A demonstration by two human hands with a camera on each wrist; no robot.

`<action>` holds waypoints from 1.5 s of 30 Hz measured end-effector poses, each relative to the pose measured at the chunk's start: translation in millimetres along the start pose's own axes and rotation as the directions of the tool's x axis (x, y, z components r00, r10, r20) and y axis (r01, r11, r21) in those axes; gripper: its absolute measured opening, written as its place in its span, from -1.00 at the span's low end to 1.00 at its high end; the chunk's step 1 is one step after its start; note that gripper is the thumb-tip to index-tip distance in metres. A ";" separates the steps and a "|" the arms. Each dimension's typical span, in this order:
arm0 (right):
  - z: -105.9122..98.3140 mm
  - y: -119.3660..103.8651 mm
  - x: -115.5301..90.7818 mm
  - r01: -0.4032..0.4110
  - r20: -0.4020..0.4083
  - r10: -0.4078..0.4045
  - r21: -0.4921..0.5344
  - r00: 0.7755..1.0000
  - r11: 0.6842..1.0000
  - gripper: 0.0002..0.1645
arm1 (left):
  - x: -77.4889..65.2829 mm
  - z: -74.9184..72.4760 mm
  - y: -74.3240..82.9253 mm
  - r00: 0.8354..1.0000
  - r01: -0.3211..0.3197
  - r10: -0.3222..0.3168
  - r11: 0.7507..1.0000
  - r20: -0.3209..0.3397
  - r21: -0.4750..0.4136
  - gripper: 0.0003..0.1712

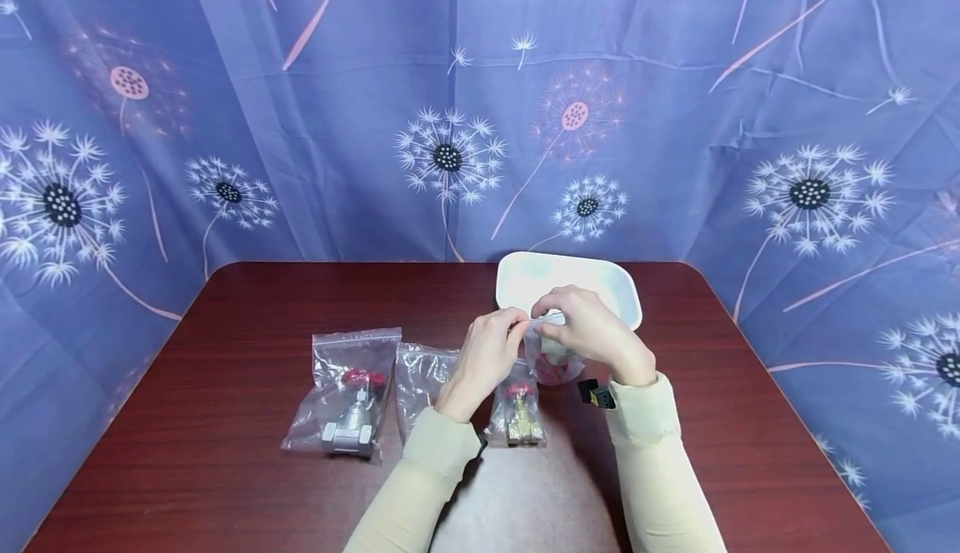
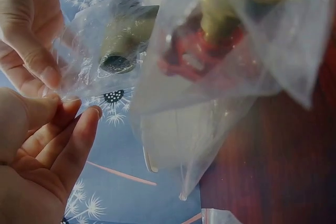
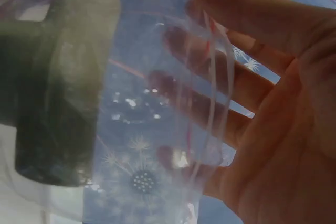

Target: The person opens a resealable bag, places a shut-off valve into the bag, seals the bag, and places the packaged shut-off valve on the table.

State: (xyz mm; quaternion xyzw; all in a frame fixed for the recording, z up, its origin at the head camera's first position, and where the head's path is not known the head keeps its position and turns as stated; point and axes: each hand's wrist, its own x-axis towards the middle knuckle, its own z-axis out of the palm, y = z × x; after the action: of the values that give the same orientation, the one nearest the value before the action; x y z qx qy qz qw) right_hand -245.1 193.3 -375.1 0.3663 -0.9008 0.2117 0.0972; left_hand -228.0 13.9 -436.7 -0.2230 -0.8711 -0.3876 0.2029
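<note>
My left hand [image 1: 486, 359] pinches the top edge of a clear zip bag [image 3: 136, 103] between thumb and fingertips. On the same edge, my right hand [image 1: 594, 330] pinches with thumb and index finger, its other fingers spread behind the plastic in the right wrist view. A dull green T-shaped pipe fitting [image 3: 68, 82] lies inside this bag. Below the hands in the head view, a reddish shape [image 1: 553, 367] shows through plastic. Beside the left wrist lies a bagged brass gate valve [image 1: 522, 420] with a red handwheel [image 1: 519, 389].
Behind the right hand stands a white tray [image 1: 628, 286] at the table's back edge. A bagged steel valve [image 1: 351, 424] with a red handwheel lies on the left. Another clear bag [image 1: 418, 374] is partly hidden by the left forearm. A patterned curtain [image 1: 360, 161] surrounds the dark red table [image 1: 210, 403].
</note>
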 end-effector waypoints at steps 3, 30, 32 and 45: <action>1.5 -0.1 1.1 0.010 0.002 -0.010 0.005 1.000 1.000 -0.90 | -0.1 0.4 -0.5 1.000 0.006 -0.006 1.000 -0.002 -0.010 -0.90; 2.9 4.0 1.2 -0.036 0.035 0.032 0.121 0.999 0.992 -0.89 | 0.4 1.5 -2.4 1.000 -0.005 0.005 0.997 -0.003 -0.077 -0.90; 2.8 5.4 0.2 -0.057 0.037 0.053 0.124 0.998 0.991 -0.90 | -0.1 1.6 -2.6 1.000 -0.004 0.004 0.997 0.001 -0.080 -0.90; 2.9 13.1 -3.6 -0.023 0.010 0.021 0.159 1.000 0.987 -0.85 | -1.0 1.0 -3.1 1.000 -0.004 0.003 0.995 -0.004 -0.095 -0.92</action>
State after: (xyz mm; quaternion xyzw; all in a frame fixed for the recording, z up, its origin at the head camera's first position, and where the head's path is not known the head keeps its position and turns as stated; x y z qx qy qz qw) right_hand -251.8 202.5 -382.9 0.3639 -0.8854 0.2825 0.0617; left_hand -229.1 12.5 -439.6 -0.2332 -0.8509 -0.4287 0.1943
